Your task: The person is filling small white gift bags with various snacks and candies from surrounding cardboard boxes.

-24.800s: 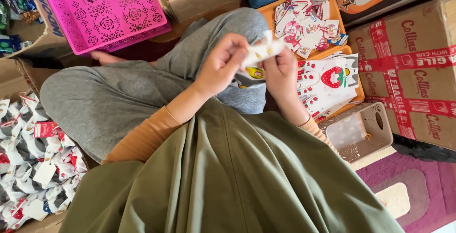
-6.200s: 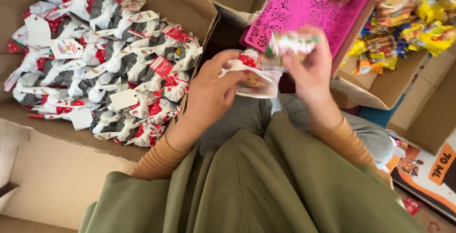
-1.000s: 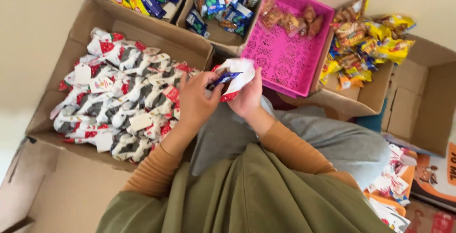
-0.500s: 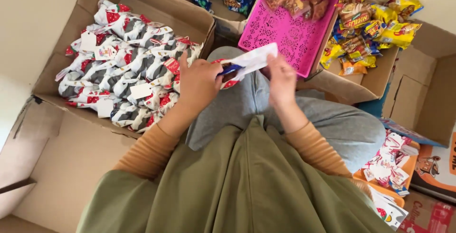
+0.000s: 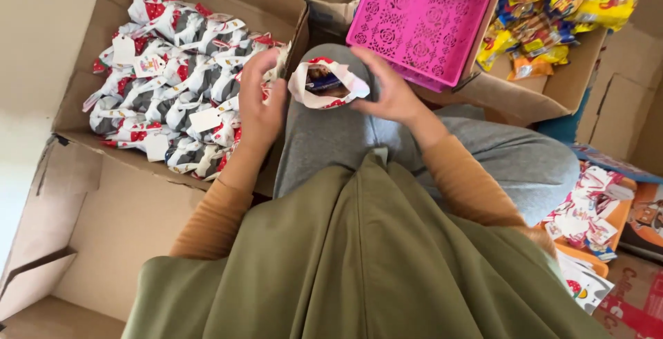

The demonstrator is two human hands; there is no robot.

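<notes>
Where cardboard boxes (image 5: 103, 194) crowd, hands hold a pouch (image 5: 329, 85).

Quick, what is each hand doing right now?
Left hand: closed on one edge of the open strawberry-print gift bag.
Right hand: closed on the bag's other edge, holding its mouth open, with snack packets inside.
</notes>
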